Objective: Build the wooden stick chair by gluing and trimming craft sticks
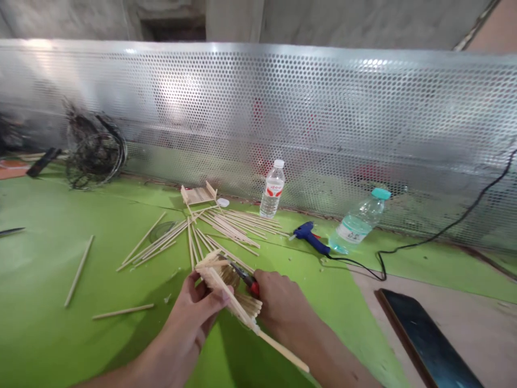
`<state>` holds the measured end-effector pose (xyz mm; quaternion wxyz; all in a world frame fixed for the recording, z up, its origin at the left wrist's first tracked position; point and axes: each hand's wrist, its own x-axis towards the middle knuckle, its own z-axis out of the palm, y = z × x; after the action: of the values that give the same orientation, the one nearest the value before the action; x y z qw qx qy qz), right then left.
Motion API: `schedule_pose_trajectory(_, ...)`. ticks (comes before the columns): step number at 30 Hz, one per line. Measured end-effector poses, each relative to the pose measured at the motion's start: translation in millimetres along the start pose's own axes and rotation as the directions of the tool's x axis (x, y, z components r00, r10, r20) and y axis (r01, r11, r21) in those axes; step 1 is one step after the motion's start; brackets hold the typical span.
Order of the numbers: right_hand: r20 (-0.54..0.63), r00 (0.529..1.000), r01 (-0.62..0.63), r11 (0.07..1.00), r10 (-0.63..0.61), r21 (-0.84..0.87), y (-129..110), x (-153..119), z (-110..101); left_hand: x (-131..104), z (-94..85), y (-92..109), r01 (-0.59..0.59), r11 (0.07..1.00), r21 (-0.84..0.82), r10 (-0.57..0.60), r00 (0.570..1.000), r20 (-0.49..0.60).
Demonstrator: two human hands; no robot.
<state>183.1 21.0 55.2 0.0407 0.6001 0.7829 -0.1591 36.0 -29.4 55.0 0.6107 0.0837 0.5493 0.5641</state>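
My left hand point(201, 304) grips a small model built of thin wooden sticks point(236, 303), tilted above the green table. One long stick juts from it toward the lower right. My right hand point(278, 296) is closed around red-handled pliers point(251, 281), whose dark jaws reach into the model's upper side. Whether the jaws touch a stick is hard to make out. Just beyond my hands, many loose wooden sticks point(230, 229) lie fanned out. A second stick piece, flat with raised ends point(200, 195), rests behind them.
A blue glue gun point(311, 237) with a black cord lies right of the sticks, beside a tilted teal-capped bottle point(357, 223). A water bottle point(273, 189) stands by the perforated metal panel point(291, 118). A phone point(424, 334) lies at right, a wire coil point(97, 148) at left.
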Motion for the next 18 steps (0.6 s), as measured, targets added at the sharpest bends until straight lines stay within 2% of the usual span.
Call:
schedule_pose_trajectory(5,-0.023,1.0,0.002,1.0,-0.002,-0.016,-2,0,5,13,-3.7,-12,-0.041,0.996,-0.075,0.043,0.999,0.027)
schedule_pose_trajectory(9,-0.023,1.0,0.005,0.999,-0.006,-0.036,-4,1,6,19,-5.0,-19,-0.089,0.989,-0.115,0.087,0.996,-0.028)
schedule_pose_trajectory(18,-0.025,1.0,0.011,1.0,-0.011,-0.002,-9,-5,4,15,-11.0,-11,-0.057,0.993,-0.105,0.064,0.996,0.064)
